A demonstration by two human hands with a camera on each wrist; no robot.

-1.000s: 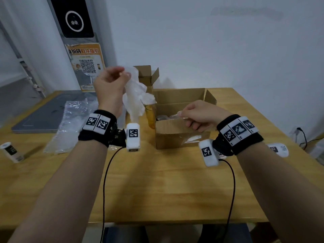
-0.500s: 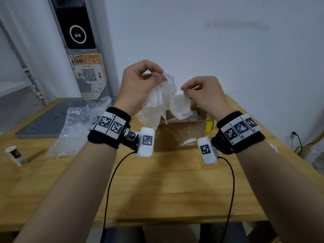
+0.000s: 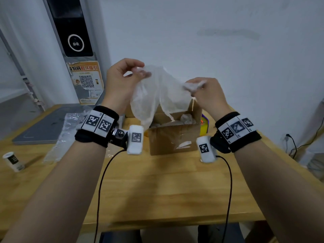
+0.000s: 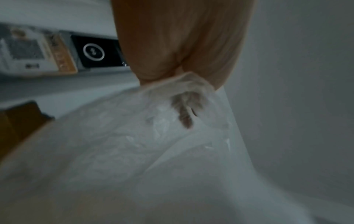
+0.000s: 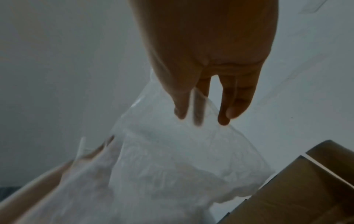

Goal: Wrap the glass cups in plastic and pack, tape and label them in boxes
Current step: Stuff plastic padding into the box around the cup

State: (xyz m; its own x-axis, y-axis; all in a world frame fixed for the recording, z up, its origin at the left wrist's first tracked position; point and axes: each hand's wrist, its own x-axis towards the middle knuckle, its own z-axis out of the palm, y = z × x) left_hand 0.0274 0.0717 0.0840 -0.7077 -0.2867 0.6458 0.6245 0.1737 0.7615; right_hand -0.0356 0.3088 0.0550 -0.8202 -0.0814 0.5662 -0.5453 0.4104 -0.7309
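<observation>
Item: translucent plastic sheet (image 3: 157, 92), crumpled, held in the air above the open cardboard box (image 3: 173, 137) and stretched between both hands, its lower folds hanging toward the box opening
Left hand (image 3: 121, 81): raised, fingers curled, thumb and fingertips pinched on the sheet's upper left corner; the left wrist view showed the plastic bunched at the fingertips (image 4: 184, 84)
Right hand (image 3: 208, 95): raised a little lower, fingers curled, pinched on the sheet's right edge; the right wrist view showed the film caught between thumb and fingers (image 5: 199, 106)
Box: stood on the wooden table (image 3: 157, 190), flaps open; pale wrapped bundles (image 3: 185, 118) lay inside, contents not discernible
Second cardboard box (image 3: 130, 111): behind the first, mostly hidden by the sheet
Beside the box, right: a yellow object (image 3: 204, 127), partly hidden
Table, left: stack of air-cushion packing film (image 3: 63, 135), grey flat board (image 3: 43, 127), small white cylindrical container (image 3: 13, 161) lying tilted near the edge
Wall: orange QR-code poster (image 3: 85, 81) below a black panel (image 3: 73, 28)
</observation>
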